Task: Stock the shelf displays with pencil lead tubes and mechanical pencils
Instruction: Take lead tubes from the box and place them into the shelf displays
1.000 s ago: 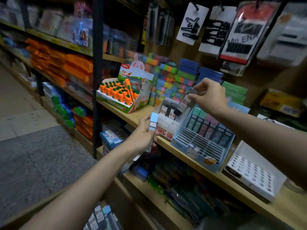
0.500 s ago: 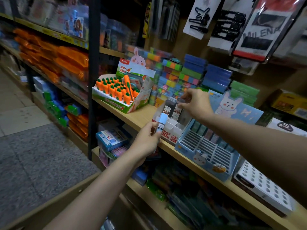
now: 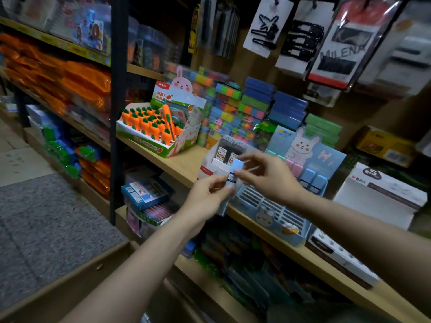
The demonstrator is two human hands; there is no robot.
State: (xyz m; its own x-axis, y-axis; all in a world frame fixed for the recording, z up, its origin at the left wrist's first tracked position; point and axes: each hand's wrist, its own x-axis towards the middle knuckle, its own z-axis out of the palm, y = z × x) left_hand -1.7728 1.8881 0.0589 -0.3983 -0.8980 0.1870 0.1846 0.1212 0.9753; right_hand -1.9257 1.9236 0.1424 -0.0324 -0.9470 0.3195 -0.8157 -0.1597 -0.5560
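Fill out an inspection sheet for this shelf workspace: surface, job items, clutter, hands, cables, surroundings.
Surface: wooden shelf, crowded with display boxes.
Job's things: light blue tube held in front of the white lead box, which holds dark tubes; blue bunny display right of the box.
Clutter: carrot display, stacked colourful packs, white carton.
Hands: left hand pinches the blue tube; right hand reaches its top, contact blurred.
Cables: nothing seen.
Surroundings: hanging hair-clip cards, orange packs on the left shelves, grey mat.
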